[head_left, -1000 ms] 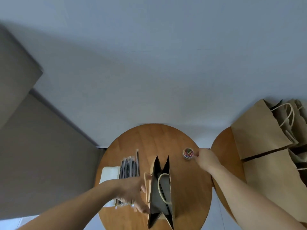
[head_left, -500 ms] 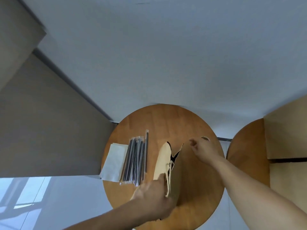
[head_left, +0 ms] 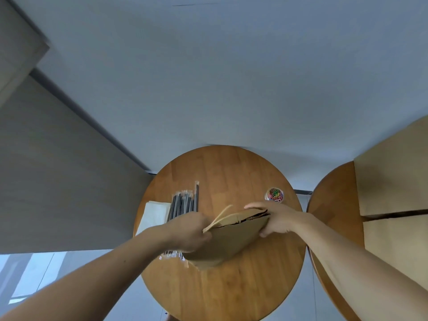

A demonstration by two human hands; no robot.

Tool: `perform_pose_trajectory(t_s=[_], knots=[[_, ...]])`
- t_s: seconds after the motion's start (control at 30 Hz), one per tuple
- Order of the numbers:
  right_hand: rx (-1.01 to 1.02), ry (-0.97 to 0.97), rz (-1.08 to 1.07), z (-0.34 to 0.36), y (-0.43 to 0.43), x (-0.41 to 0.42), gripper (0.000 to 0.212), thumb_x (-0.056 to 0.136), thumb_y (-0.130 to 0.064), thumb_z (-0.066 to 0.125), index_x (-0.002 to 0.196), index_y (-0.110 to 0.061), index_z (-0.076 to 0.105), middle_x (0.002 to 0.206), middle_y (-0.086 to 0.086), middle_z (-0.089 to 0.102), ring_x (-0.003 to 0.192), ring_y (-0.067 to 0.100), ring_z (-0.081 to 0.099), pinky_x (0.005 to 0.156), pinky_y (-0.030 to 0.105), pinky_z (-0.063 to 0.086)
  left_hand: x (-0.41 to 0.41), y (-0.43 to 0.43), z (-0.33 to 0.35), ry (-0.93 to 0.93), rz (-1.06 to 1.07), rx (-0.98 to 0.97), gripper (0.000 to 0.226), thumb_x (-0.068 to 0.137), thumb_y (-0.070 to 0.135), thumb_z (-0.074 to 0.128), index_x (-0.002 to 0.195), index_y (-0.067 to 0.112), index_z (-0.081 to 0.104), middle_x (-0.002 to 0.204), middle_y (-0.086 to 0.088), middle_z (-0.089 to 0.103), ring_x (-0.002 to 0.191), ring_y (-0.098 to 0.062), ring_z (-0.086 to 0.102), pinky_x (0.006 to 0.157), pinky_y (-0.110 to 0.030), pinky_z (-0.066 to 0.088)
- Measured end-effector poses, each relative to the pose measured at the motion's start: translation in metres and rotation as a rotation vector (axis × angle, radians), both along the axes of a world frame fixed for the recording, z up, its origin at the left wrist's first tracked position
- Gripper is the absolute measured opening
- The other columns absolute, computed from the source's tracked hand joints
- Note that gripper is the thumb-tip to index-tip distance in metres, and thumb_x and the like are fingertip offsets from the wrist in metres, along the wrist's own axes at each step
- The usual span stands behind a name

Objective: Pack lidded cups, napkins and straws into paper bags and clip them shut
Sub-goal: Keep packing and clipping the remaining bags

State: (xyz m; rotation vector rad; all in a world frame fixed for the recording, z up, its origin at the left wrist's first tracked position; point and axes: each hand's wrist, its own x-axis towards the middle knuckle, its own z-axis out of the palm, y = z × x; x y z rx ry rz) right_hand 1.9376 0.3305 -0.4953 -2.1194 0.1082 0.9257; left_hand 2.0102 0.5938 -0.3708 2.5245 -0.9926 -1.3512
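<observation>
Head view: both hands, left hand (head_left: 188,232) and right hand (head_left: 275,220), grip the paper bag (head_left: 231,239) at its top corners above the bench (head_left: 231,172).

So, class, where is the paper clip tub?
Head view: the paper clip tub sits right of centre on the round table, just beyond the right hand gripping the paper bag.

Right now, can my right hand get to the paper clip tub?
Probably yes: the paper clip tub sits just beyond the right hand, nothing between them, though that hand grips the paper bag.
</observation>
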Motion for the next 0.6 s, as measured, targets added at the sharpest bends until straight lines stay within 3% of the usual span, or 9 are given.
perform_pose_trajectory(t_s=[0.1,0.2,0.27,0.4,0.5,0.6], knots=[[-0.331,-0.108,0.044,-0.005,-0.014,0.012,0.044,0.089,-0.006,0.055,0.129,-0.022,0.056,0.127,-0.005,0.057,0.113,0.018,0.056,0.089,0.026,0.046,0.004,-0.004,0.001,-0.105,-0.004,0.005,0.019,0.089,0.017,0.047,0.074,0.017,0.058,0.067,-0.001,0.055,0.066,-0.020,0.052,0.061,-0.032,0.042],[-0.584,-0.081,-0.212,-0.022,-0.030,0.017,0.027,0.095,-0.009,0.047,0.116,-0.009,0.064,0.114,0.008,0.064,0.100,0.023,0.062,0.073,0.024,0.041,0.002,-0.003,0.000,-0.185,0.007,-0.068,0.028,0.085,0.025,0.053,0.107,0.032,0.069,0.090,0.008,0.070,0.083,-0.012,0.062,0.073,-0.033,0.055],[-0.673,-0.083,-0.265,-0.031,-0.037,0.018,0.022,0.097,-0.016,0.048,0.108,-0.012,0.066,0.102,0.005,0.065,0.090,0.021,0.063,0.067,0.027,0.043,-0.001,0.000,-0.003,-0.208,0.068,-0.126,0.026,0.083,0.034,0.056,0.107,0.035,0.068,0.092,0.013,0.069,0.082,-0.006,0.062,0.073,-0.032,0.055],[-0.709,-0.079,-0.270,-0.052,-0.037,0.026,0.021,0.098,-0.026,0.049,0.100,-0.015,0.066,0.090,0.001,0.062,0.080,0.018,0.059,0.063,0.026,0.042,-0.007,0.012,-0.008,-0.230,0.162,-0.307,0.016,0.083,0.038,0.064,0.097,0.036,0.070,0.088,0.017,0.068,0.080,-0.002,0.060,0.068,-0.024,0.051],[-0.694,-0.073,-0.306,-0.067,-0.035,0.034,0.025,0.096,-0.023,0.049,0.088,-0.011,0.069,0.075,0.000,0.059,0.068,0.016,0.055,0.054,0.025,0.039,-0.008,0.018,-0.009,-0.210,0.162,-0.389,0.014,0.087,0.033,0.067,0.100,0.031,0.074,0.089,0.013,0.070,0.079,-0.005,0.061,0.068,-0.027,0.050],[-0.665,-0.068,-0.317,-0.078,-0.034,0.037,0.027,0.094,-0.020,0.050,0.085,-0.008,0.073,0.078,0.004,0.065,0.070,0.020,0.060,0.062,0.029,0.049,-0.008,0.021,-0.010,-0.235,0.139,-0.444,0.011,0.090,0.033,0.068,0.098,0.029,0.075,0.086,0.010,0.071,0.077,-0.004,0.061,0.064,-0.020,0.049]])
